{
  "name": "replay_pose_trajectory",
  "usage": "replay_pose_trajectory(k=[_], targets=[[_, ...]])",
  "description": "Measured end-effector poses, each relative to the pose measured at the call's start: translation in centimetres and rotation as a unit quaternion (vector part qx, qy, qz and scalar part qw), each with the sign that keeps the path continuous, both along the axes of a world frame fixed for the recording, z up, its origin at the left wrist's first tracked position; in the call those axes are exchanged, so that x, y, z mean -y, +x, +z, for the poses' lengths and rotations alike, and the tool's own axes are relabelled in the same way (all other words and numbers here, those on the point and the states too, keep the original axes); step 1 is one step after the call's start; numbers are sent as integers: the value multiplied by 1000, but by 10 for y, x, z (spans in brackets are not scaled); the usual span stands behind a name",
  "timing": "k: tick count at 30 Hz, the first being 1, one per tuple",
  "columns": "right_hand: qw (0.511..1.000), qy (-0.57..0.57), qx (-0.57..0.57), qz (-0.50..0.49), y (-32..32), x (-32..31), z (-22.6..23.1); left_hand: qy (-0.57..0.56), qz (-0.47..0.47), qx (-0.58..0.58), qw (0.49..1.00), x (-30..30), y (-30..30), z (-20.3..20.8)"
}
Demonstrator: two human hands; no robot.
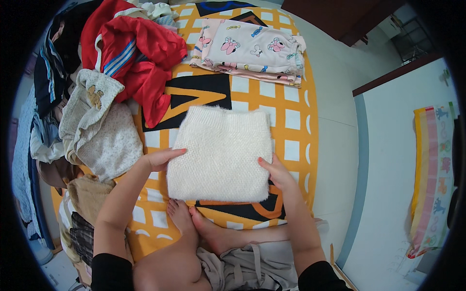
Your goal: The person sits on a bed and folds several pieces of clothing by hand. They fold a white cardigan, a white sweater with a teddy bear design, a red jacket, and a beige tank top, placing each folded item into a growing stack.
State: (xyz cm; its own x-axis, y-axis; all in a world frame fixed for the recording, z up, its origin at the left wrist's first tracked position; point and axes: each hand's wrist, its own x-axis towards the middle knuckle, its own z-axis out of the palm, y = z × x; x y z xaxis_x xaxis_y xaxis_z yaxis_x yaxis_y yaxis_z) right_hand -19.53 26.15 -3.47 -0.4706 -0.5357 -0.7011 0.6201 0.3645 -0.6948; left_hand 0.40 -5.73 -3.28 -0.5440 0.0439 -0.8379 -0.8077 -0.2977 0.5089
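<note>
A fluffy white knitted garment [221, 155], folded into a near-square bundle with a ribbed band along its far edge, is in front of my crossed legs. My left hand [164, 159] grips its left side, thumb on top and the fingers hidden beneath. On the opposite side my right hand [277, 170] holds the edge the same way, its thumb over the knit. Whether the bundle rests on the bedspread or is slightly lifted, I cannot tell.
Folded pink-and-white printed clothes [252, 48] lie at the far side of the orange checked bedspread [291, 131]. To the left are a red garment [141, 53], a cream speckled garment [109, 131] and a heap of mixed clothes. A white door [388, 160] stands at the right.
</note>
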Motion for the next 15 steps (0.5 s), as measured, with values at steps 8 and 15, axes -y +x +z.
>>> replay_pose_trajectory(k=[8, 15], targets=[[995, -25, -37, -86, 7, 10, -14, 11, 48, -51, 998, -11, 10, 2], [989, -15, -48, -136, 18, 8, -22, 25, 44, -172, 984, -19, 31, -11]])
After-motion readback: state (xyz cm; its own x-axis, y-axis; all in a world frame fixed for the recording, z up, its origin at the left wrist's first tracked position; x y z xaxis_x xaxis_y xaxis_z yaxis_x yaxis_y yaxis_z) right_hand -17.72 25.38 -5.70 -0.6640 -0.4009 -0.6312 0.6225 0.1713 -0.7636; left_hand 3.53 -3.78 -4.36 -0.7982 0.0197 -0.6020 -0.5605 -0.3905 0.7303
